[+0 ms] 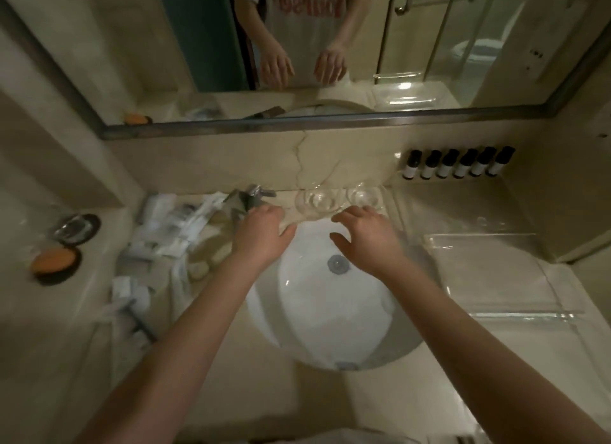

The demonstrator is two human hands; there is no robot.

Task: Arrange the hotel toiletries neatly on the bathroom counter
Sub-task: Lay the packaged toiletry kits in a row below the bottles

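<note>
Both my hands hover over the white sink basin [317, 311], fingers spread and holding nothing. My left hand [261, 235] is just right of the chrome tap [249, 199]. My right hand [367, 238] is in front of two clear glasses [317, 200] that stand at the back of the basin. A loose heap of white toiletry packets [172, 225] lies on the counter to the left of the sink. Several small dark bottles with white labels [456, 164] stand in a row against the back wall at the right.
A clear tray [496, 278] lies on the counter right of the sink. At far left sit a round orange soap in a dark dish [54, 262] and a dark ashtray-like dish [76, 228]. A large mirror [297, 47] hangs over the counter.
</note>
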